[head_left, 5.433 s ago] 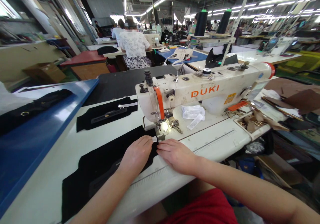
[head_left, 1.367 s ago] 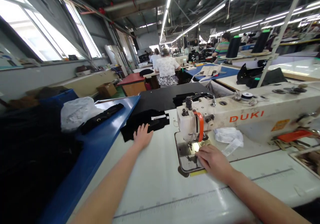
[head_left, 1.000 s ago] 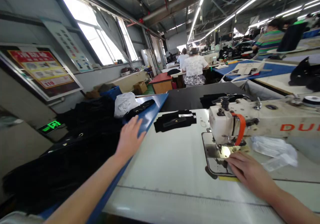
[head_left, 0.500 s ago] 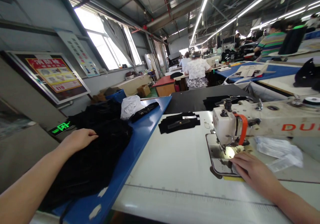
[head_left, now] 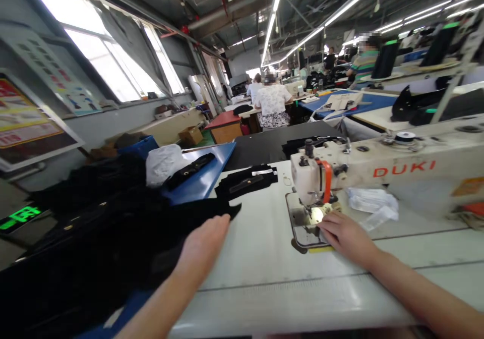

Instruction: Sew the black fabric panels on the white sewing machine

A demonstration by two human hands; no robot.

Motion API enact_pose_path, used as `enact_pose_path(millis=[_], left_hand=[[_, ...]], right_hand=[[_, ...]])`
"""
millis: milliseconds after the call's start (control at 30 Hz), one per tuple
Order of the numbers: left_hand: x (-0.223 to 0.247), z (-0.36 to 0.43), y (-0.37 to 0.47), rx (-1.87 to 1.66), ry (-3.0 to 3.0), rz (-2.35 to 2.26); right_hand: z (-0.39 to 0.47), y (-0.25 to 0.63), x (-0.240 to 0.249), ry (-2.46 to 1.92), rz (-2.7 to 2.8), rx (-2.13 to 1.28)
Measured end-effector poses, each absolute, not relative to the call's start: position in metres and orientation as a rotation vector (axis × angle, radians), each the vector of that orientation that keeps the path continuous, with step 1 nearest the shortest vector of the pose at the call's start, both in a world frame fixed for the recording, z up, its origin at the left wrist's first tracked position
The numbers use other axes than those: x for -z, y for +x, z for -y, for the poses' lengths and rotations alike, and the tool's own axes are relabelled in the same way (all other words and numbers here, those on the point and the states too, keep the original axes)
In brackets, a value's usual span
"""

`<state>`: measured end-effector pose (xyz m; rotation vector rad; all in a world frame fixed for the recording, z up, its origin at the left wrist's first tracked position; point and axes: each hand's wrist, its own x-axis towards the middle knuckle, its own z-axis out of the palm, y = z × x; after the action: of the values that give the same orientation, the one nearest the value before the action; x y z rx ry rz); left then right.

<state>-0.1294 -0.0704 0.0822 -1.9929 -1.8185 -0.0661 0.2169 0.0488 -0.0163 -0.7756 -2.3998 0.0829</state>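
Observation:
My left hand [head_left: 207,243] is closed on the edge of a large black fabric piece [head_left: 124,243], which stretches from the left over the blue table [head_left: 196,190] onto the white sewing table [head_left: 260,250]. My right hand [head_left: 347,235] rests beside the needle plate [head_left: 300,217] of a white sewing machine [head_left: 408,155], its fingers pressed together just under the lit needle area. What they may be pinching is hidden. A stack of black fabric pieces [head_left: 247,182] with a pale strip on top lies between the machine head and the large fabric.
White strips in clear plastic [head_left: 372,203] lie under the machine arm. A white plastic bag [head_left: 163,163] and a black strip [head_left: 191,171] sit at the back left. A black table [head_left: 260,145] stands beyond, with a seated person [head_left: 272,102] farther off.
My left hand has moved right, drawing the black fabric from the blue table onto the white one. My right hand stays by the needle plate. The camera view has turned right.

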Motion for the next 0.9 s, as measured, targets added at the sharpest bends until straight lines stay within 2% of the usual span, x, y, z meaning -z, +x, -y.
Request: enact_pose_path(millis=[100, 167, 333, 500, 667, 900], left_hand=[[-0.018, 0.056, -0.069, 0.126, -2.258, 1.784], [-0.001, 0.049, -0.039, 0.265, -2.346, 1.799], [-0.011, 0.027, -0.013, 0.648, -2.278, 1.989], [-0.015, 0.016, -0.007, 0.796, -2.300, 1.825], [-0.013, 0.021, -0.001, 0.759, -2.689, 1.487], [0.010, 0.012, -0.019, 0.607, -2.526, 1.636]], right_hand=[[-0.045, 0.216, 0.010, -0.817, 2.387, -0.092], [-0.041, 0.220, 0.008, -0.818, 2.377, -0.110], [-0.038, 0.255, 0.010, -0.882, 2.213, -0.096], [-0.055, 0.312, 0.011, -1.183, 2.063, 0.041], [-0.065, 0.332, 0.004, -1.176, 2.334, -0.023], [-0.072, 0.325, 0.000, -1.307, 2.458, 0.074]])
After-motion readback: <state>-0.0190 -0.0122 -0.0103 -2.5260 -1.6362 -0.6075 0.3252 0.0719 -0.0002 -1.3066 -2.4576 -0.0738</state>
